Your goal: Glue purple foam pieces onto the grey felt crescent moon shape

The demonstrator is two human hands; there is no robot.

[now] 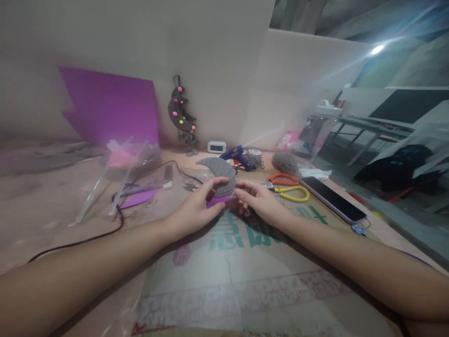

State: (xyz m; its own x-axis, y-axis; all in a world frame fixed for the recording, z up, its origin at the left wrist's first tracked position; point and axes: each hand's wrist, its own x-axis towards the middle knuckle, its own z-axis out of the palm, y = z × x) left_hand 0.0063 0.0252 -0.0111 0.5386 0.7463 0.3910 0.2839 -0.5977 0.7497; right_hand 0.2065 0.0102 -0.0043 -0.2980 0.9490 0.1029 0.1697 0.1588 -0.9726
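A crescent moon wrapped in grey yarn is held up over the printed board, its wrapped part curving to the upper left. My left hand grips its lower left, thumb below and fingers on top. Purple bare material shows at the crescent's lower end, between thumb and fingers. At the right edge of the crescent is my right hand, its thumb and fingers pinched together; whatever is between them is too small to make out.
Scissors with orange and yellow handles and a phone lie to the right. Behind stand a blue glue gun, a grey yarn ball and a small clock. Glue sticks and a black cord lie left. A decorated moon leans on the wall.
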